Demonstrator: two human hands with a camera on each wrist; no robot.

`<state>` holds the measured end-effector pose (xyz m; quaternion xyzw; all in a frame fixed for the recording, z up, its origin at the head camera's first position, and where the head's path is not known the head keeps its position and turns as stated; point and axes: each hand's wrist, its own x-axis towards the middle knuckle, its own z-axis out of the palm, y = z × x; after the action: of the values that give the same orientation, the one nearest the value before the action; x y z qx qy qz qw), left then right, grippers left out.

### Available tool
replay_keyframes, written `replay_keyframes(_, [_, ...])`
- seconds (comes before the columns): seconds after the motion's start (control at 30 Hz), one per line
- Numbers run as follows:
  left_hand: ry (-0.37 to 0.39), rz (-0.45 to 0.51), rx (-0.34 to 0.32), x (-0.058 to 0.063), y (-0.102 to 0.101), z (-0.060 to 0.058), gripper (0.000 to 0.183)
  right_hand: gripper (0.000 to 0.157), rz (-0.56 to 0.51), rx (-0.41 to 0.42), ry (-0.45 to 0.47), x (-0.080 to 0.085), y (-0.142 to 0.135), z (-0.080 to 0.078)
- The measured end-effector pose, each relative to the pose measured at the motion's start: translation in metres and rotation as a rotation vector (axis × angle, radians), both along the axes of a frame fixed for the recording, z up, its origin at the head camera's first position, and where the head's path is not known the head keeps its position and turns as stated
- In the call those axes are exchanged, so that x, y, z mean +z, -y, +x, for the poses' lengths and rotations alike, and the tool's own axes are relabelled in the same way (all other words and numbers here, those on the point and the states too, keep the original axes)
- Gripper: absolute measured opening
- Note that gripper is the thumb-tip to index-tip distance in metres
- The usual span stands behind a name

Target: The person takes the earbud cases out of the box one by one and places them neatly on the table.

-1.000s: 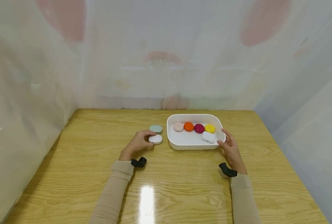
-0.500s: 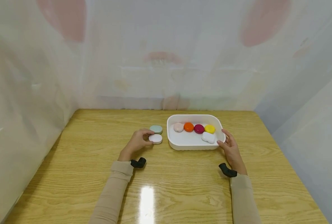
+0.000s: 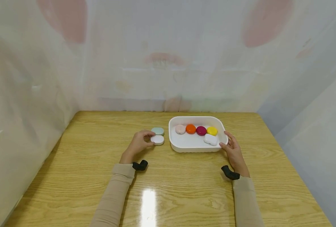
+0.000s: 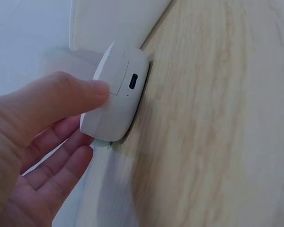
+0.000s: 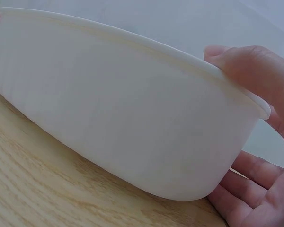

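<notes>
My left hand (image 3: 137,145) pinches a white oval earbud case (image 3: 158,140) between thumb and fingers at its left end. In the left wrist view that earbud case (image 4: 125,101) stands on the table with its charging port showing. A pale green case (image 3: 158,130) lies right behind it. My right hand (image 3: 236,156) holds the right end of a white plastic bin (image 3: 185,147), thumb over the rim and fingers along the outer wall. Inside the bin sit pink (image 3: 180,129), orange (image 3: 190,129), dark magenta (image 3: 201,130) and yellow (image 3: 212,131) round cases, plus a white case (image 3: 210,139).
The wood-grain table (image 3: 185,189) carries everything and ends at a pale curtain (image 3: 128,63) behind it. More curtain hangs at the left and right sides. A narrow gap separates the bin from the two cases on its left.
Hardly anything differs: my left hand keeps its pinch on the white earbud case, shifting only very slightly. The right hand and the bin stay in place.
</notes>
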<state>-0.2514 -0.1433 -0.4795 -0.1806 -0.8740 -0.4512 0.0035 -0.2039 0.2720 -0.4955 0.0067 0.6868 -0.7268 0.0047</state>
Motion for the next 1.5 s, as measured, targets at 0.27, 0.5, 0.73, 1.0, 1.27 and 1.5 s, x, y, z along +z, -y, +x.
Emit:
replay_keyframes(0.27, [0.010, 0.017, 0.006, -0.001, 0.000, -0.001, 0.037, 0.067, -0.009, 0.004, 0.002, 0.000, 0.000, 0.000])
replay_keyframes(0.5, [0.001, 0.015, 0.018, -0.001, 0.000, -0.002, 0.038, 0.067, -0.023, 0.005, -0.007, -0.001, 0.000, -0.001])
replay_keyframes(0.73, [0.005, -0.003, 0.034, 0.005, 0.001, 0.001, 0.039, 0.066, -0.019, 0.016, -0.008, -0.002, 0.001, -0.002])
replay_keyframes(1.0, [-0.018, 0.030, 0.019, 0.020, -0.004, 0.004, 0.038, 0.067, -0.028, 0.014, -0.004, 0.000, 0.002, -0.001])
replay_keyframes(1.27, [-0.056, 0.142, -0.074, 0.036, -0.026, 0.006, 0.036, 0.061, -0.026, 0.011, -0.014, 0.003, 0.002, 0.001])
replay_keyframes(1.5, [-0.115, 0.126, -0.181, 0.038, -0.057, 0.012, 0.029, 0.057, -0.058, 0.013, -0.063, 0.001, 0.003, 0.001])
